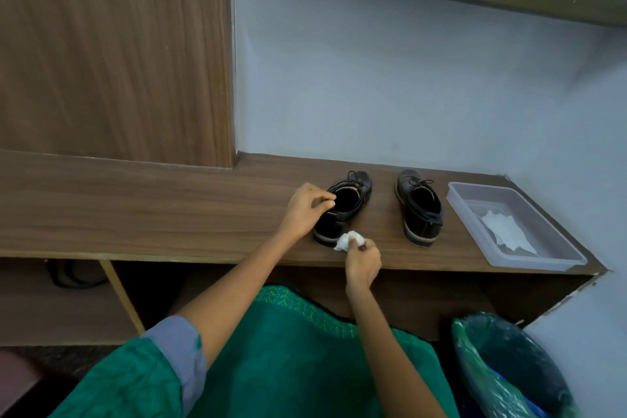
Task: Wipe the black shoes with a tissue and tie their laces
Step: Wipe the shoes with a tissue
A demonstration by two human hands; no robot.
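Two black lace-up shoes stand on the wooden shelf (169, 207), toes toward the wall. My left hand (307, 210) grips the collar of the left shoe (346, 205) at its left side. My right hand (363, 260) holds a crumpled white tissue (349, 240) pressed against that shoe's heel. The right shoe (419, 207) stands apart, untouched, with its laces loose over the tongue. Laces of the left shoe lie loose across its opening.
A clear plastic tray (556, 258) with another white tissue (505, 231) inside sits at the shelf's right end. A bin with a green liner (509, 366) stands on the floor at lower right. A wooden panel rises at the left behind the shelf.
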